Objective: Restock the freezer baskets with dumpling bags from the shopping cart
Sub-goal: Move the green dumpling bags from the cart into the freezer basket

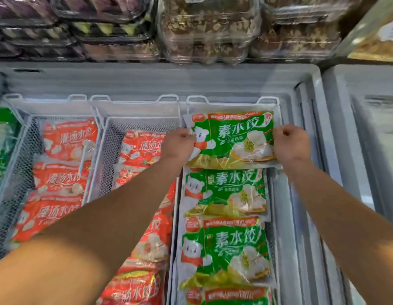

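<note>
Nearest the camera, two bare forearms reach forward over the open freezer, the left crossing from 7 o'clock, the right from 4 o'clock. Both hands hold one green dumpling bag (pixel 233 137) by its short edges: the left hand (pixel 179 143) has its fingers curled round the bag's 9 o'clock edge, the right hand (pixel 290 143) curled round the 3 o'clock edge, knuckles up, wrists roughly level.

The bag sits at the 12 o'clock end of the right basket (pixel 232 101), its near edge overlapping the next green bag (pixel 224 190) in a row running toward 6 o'clock. Red dumpling bags (pixel 67 139) fill the baskets toward 9 o'clock.

The step looks like seating this bag as the rearmost of the row. To do it well, I would keep the bag flat and square to the basket walls, label up, tuck its far edge under the wire rim, and release both sides together so it does not skew. The shopping cart is not in view.
</note>
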